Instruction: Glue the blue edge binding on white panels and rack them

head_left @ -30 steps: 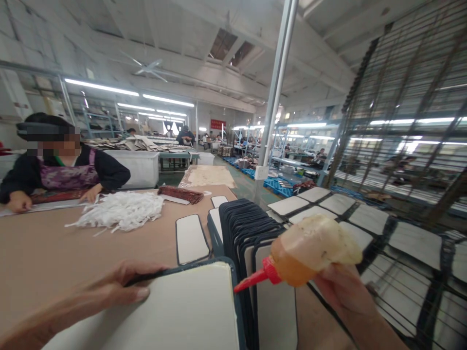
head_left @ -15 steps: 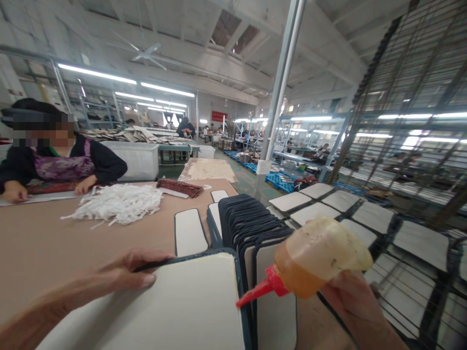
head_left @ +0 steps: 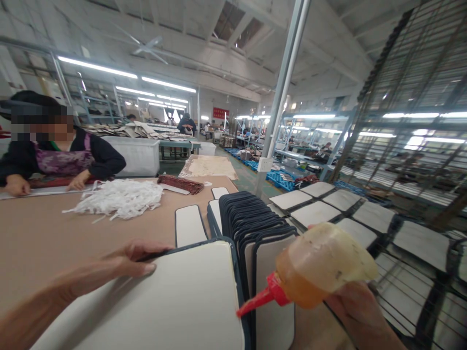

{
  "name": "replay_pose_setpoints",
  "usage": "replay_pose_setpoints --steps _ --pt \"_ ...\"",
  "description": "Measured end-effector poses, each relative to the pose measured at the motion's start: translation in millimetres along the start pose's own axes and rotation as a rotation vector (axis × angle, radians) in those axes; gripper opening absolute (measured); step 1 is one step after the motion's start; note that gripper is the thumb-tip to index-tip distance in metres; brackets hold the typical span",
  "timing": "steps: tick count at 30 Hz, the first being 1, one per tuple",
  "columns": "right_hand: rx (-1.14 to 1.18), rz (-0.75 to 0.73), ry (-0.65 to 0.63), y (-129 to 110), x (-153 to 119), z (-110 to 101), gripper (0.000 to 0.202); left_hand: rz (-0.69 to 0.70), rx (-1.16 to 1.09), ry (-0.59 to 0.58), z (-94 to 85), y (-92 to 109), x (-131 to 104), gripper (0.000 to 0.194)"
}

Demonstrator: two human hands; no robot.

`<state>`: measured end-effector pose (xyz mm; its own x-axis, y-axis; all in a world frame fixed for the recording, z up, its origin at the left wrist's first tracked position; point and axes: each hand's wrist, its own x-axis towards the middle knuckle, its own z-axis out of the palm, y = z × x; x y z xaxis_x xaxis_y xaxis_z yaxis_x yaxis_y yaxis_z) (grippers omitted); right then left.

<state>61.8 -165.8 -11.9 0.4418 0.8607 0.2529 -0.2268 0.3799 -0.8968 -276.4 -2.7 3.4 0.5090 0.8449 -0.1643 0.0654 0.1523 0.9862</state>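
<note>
My left hand (head_left: pixel 127 265) grips the top left edge of a large white panel (head_left: pixel 175 301) with a dark blue border, thumb on its face and fingers behind. In my right hand (head_left: pixel 352 301) is a squeeze bottle (head_left: pixel 321 265) of amber liquid, tilted down to the left; the bottle hides most of the fingers. Its red nozzle tip touches or nearly touches the panel's right border. Behind the panel stands a row of upright dark-edged panels (head_left: pixel 251 218). A smaller white panel (head_left: pixel 190 224) lies flat on the brown table (head_left: pixel 146 228).
A pile of white strips (head_left: pixel 118 198) and a reddish-brown bundle (head_left: pixel 181 184) lie farther back on the table. At the left, a co-worker (head_left: pixel 62 155) handles material. On the right, white panels (head_left: pixel 314 214) rest on a wire rack (head_left: pixel 397 301), below a raised grid (head_left: pixel 412 97).
The nozzle sits slightly lower along the panel's right border, as the panel appears a little higher in view. Both hands keep their hold.
</note>
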Motion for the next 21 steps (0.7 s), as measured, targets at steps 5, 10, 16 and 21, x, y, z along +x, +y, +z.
replay_pose_setpoints --steps 5,10,16,21 --pt "0.069 -0.016 0.042 -1.2 -3.2 2.3 0.045 -0.031 0.025 -0.076 0.1 7.9 -5.8 0.036" --pt "0.040 -0.054 0.021 19.1 -5.5 -24.3 0.037 -0.029 0.003 -0.105 0.7 8.9 -8.4 0.036" --pt "0.052 -0.109 0.021 33.0 -9.4 -41.9 0.018 -0.083 -0.072 -0.046 -1.1 3.0 -10.7 0.037" --pt "0.086 -0.144 0.010 21.4 -12.0 -35.0 0.046 -0.096 -0.119 -0.004 -0.2 -3.6 -14.2 0.042"
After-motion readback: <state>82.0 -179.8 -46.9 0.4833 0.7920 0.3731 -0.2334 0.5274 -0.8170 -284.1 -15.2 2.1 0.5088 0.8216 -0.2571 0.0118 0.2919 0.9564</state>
